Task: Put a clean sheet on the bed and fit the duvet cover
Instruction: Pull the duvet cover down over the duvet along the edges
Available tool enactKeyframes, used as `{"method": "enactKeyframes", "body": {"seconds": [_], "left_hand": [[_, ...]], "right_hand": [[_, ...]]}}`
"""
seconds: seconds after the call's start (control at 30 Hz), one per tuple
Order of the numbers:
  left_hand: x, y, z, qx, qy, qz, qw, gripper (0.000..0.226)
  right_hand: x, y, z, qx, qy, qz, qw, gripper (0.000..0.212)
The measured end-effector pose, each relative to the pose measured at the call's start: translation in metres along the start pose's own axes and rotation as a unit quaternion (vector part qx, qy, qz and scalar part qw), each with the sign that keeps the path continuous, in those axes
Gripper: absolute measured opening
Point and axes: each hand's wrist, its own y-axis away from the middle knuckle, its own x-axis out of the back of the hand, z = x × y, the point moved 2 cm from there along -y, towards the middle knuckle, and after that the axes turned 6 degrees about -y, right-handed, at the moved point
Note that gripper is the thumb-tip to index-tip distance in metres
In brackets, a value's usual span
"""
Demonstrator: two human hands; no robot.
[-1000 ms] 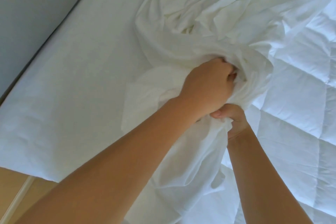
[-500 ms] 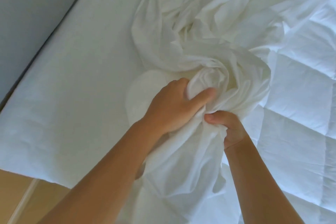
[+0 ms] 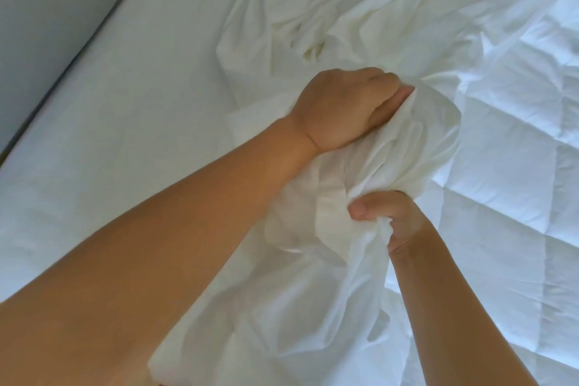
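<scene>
Much of what we grip is hidden from us: the fingers of our left hand (image 3: 341,110) curl under and into the bunched duvet cover (image 3: 385,147), so we see only knuckles and the back of the hand, closed in a fist on the cloth at the centre of the frame. Our right hand (image 3: 388,216), just below it, shows a thumb pressed against the curled fingers, pinching a fold of the same cover; its palm is out of sight. The cover's opening cannot be made out among the folds, and we cannot tell how much of the quilted duvet (image 3: 517,135), on the right side of the frame, already lies inside it. The cover trails from upper centre down to the bottom edge, where it is cut off. A smooth sheet (image 3: 125,103) covers the mattress on the left. A grey headboard (image 3: 47,25) fills the upper left corner.
</scene>
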Motion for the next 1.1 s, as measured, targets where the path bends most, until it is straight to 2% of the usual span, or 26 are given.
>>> {"method": "enactKeyframes", "body": {"seconds": [0.1,0.2,0.27,0.3,0.33,0.37,0.4,0.43,0.47,0.5,0.57,0.6,0.67,0.73,0.83,0.93,0.97,1.03,1.07,1.1], "left_hand": [[0.008,0.018,-0.015,0.015,-0.004,-0.048,0.999,0.039],[0.024,0.045,-0.024,0.07,-0.098,-0.055,0.991,0.038],[0.04,0.065,-0.021,0.144,-0.149,-0.013,0.978,0.036],[0.045,0.076,-0.017,0.214,-0.152,-0.013,0.965,0.038],[0.047,0.089,-0.013,0.307,-0.124,-0.051,0.942,0.042],[0.044,0.099,-0.01,0.416,-0.068,-0.123,0.898,0.05],[0.038,0.111,-0.005,0.508,0.019,-0.191,0.84,0.056],[0.031,0.121,0.001,0.567,0.126,-0.226,0.782,0.057],[0.025,0.129,0.008,0.586,0.199,-0.222,0.754,0.051],[0.022,0.132,0.014,0.569,0.216,-0.202,0.767,0.043],[0.024,0.13,0.021,0.496,0.183,-0.154,0.835,0.036],[0.026,0.131,0.022,0.463,0.176,-0.129,0.859,0.037],[0.031,0.135,0.017,0.416,0.185,-0.097,0.885,0.036],[0.036,0.144,0.008,0.397,0.191,-0.079,0.894,0.034],[0.04,0.16,0.004,0.466,0.238,-0.014,0.852,0.023],[0.039,0.157,0.006,0.552,0.252,0.013,0.795,0.028],[0.04,0.154,0.001,0.583,0.271,0.0,0.766,0.029],[0.045,0.144,-0.014,0.634,0.319,-0.076,0.701,0.028],[0.049,0.137,-0.02,0.637,0.322,-0.129,0.689,0.027],[0.05,0.132,-0.024,0.627,0.309,-0.173,0.694,0.027]], "right_hand": [[0.017,-0.002,0.014,-0.048,0.04,0.029,0.998,0.032],[0.028,-0.005,0.023,-0.061,0.049,0.056,0.995,0.039],[0.028,-0.007,0.027,-0.031,0.038,0.065,0.997,0.037],[0.027,-0.009,0.028,-0.016,0.028,0.063,0.997,0.037],[0.024,-0.011,0.029,-0.014,0.011,0.056,0.998,0.037],[0.02,-0.013,0.03,-0.019,-0.006,0.044,0.999,0.04],[0.016,-0.015,0.031,-0.022,-0.023,0.031,0.999,0.043],[0.014,-0.017,0.032,-0.016,-0.034,0.024,0.999,0.042],[0.009,-0.018,0.03,-0.006,-0.038,0.02,0.999,0.039],[0.008,-0.019,0.03,0.007,-0.045,0.019,0.999,0.033],[0.005,-0.021,0.027,0.028,-0.091,0.016,0.995,0.024],[0.001,-0.022,0.026,0.03,-0.114,0.004,0.993,0.026],[-0.006,-0.025,0.028,0.046,-0.158,-0.03,0.986,0.031],[-0.007,-0.028,0.03,0.081,-0.176,0.026,0.981,0.036],[-0.006,-0.03,0.027,0.098,-0.117,0.071,0.986,0.015],[-0.01,-0.034,0.022,0.072,-0.091,0.068,0.991,0.017],[-0.008,-0.034,0.023,0.074,-0.097,0.069,0.99,0.02],[-0.005,-0.031,0.024,0.078,-0.094,0.069,0.99,0.024],[-0.004,-0.03,0.025,0.07,-0.079,0.074,0.992,0.024],[-0.003,-0.03,0.026,0.053,-0.058,0.078,0.994,0.024]]}}
